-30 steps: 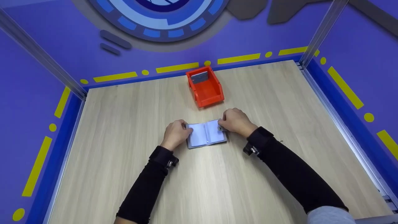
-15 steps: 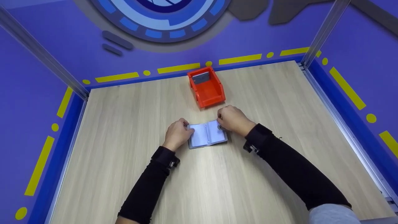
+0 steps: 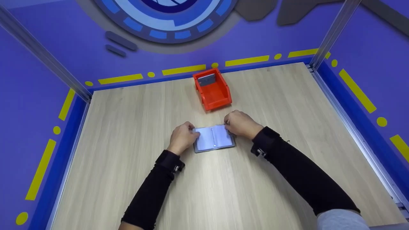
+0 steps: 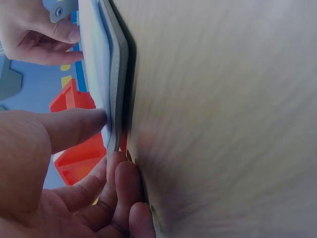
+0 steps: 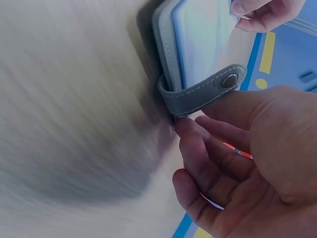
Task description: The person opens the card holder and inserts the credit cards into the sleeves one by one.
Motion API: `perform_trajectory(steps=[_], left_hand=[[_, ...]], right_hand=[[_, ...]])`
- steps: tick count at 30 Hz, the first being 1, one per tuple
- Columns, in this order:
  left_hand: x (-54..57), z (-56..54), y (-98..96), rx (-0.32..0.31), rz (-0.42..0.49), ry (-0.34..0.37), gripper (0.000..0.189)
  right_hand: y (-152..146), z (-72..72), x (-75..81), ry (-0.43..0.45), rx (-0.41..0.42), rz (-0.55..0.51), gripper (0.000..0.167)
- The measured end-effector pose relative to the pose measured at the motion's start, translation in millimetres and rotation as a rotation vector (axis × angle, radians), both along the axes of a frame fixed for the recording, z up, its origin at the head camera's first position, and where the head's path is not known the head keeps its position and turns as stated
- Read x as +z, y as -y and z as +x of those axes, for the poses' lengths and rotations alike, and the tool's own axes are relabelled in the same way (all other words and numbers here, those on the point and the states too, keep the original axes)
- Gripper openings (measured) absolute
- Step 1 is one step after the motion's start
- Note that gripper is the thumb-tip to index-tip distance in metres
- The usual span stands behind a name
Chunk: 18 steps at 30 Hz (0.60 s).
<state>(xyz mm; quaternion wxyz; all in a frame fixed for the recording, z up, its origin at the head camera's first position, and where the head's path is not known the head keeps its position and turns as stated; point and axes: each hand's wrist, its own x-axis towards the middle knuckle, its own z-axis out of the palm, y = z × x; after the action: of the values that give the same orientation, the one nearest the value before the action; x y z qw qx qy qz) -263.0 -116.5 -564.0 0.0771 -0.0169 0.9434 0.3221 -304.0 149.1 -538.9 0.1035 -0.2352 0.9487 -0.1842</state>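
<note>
A grey card holder [image 3: 204, 140] lies spread on the table, its pale clear sleeves facing up. My left hand [image 3: 182, 138] pinches its left edge; in the left wrist view the thumb [image 4: 79, 126] presses on the sleeves and the fingers curl at the edge below. At the right edge, my right hand [image 3: 241, 123] pinches the cover near the upper corner. The right wrist view shows a grey strap [image 5: 198, 96] with a metal snap [image 5: 229, 81] standing out from that edge, partly covering my right thumb. The thumb's tip is hidden.
Behind the card holder stands a red open-front bin [image 3: 215, 103] with a flat dark grey piece [image 3: 207, 80] leaning inside at its back. Blue-purple panels [image 3: 153, 60] and metal posts enclose the wooden table [image 3: 134, 118] at the back and sides.
My right hand has shifted slightly at the right edge, first upward, then a little back down. The right half of the card holder lies somewhat flatter. My left hand keeps its hold.
</note>
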Motion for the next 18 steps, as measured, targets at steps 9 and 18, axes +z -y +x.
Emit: perform_trajectory(steps=[9, 18], left_hand=[[0.4, 0.2, 0.4, -0.001, 0.005, 0.006, 0.033], [-0.9, 0.0, -0.9, 0.004, 0.015, 0.017, 0.031]], right_hand=[[0.1, -2.0, -2.2, -0.006, 0.000, 0.011, 0.009], [3.5, -2.2, -4.1, -0.026, -0.009, 0.026, 0.009]])
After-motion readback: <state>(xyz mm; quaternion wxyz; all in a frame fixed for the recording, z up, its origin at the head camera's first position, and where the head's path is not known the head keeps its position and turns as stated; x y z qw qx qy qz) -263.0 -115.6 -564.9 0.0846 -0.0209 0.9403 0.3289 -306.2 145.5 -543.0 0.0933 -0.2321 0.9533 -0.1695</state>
